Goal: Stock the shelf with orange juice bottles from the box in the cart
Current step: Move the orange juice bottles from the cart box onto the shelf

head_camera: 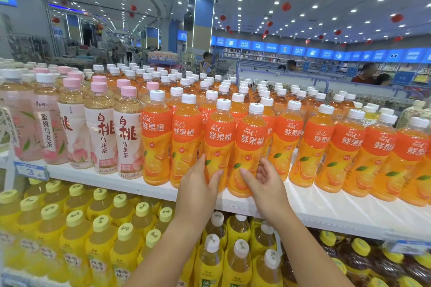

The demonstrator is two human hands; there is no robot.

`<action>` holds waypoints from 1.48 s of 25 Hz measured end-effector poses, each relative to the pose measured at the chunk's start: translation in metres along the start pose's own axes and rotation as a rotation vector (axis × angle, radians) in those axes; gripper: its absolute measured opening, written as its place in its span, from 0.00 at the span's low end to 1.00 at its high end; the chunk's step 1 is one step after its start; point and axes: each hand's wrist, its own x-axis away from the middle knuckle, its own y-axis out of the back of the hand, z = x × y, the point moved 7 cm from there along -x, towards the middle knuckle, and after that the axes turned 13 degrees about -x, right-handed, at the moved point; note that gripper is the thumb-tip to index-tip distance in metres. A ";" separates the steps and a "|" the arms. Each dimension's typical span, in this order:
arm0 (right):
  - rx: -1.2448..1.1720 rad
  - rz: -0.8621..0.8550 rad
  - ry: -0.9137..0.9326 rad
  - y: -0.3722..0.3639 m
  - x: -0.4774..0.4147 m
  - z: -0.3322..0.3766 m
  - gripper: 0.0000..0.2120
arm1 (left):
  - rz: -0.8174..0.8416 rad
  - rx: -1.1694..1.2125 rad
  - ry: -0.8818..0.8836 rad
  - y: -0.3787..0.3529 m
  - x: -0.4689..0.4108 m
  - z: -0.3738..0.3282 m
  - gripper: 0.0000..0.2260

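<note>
The left hand [200,179] is wrapped round the lower body of one orange juice bottle [218,144], thumb across the front. The right hand [263,182] curls round the neighbour bottle [251,149] the same way. Both bottles are upright at the front edge of the top shelf [326,209], in the gap in the orange row. To my eye the thing to do is slide them straight back until they line up with the bottles either side, labels facing out, then let go one hand at a time so neither tips. The hands cover both bases, so I cannot tell whether the bottles are fully set down. The box and cart are out of sight, and the orange row is cut off at the right edge.
</note>
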 end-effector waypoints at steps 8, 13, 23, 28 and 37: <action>0.020 -0.038 0.004 -0.002 0.001 -0.001 0.21 | 0.014 -0.043 0.017 0.000 -0.001 -0.002 0.24; 0.033 -0.050 0.011 -0.003 0.003 -0.002 0.23 | 0.012 -0.013 0.036 -0.001 -0.002 0.002 0.24; 0.111 -0.081 -0.037 -0.007 0.013 0.001 0.27 | 0.053 0.038 0.021 0.011 0.004 -0.003 0.24; 0.175 -0.094 -0.072 -0.014 0.029 0.005 0.33 | 0.173 0.096 -0.021 0.013 0.013 -0.003 0.27; 0.293 -0.100 -0.106 -0.026 0.069 0.026 0.32 | 0.442 0.145 -0.047 0.015 0.043 0.001 0.32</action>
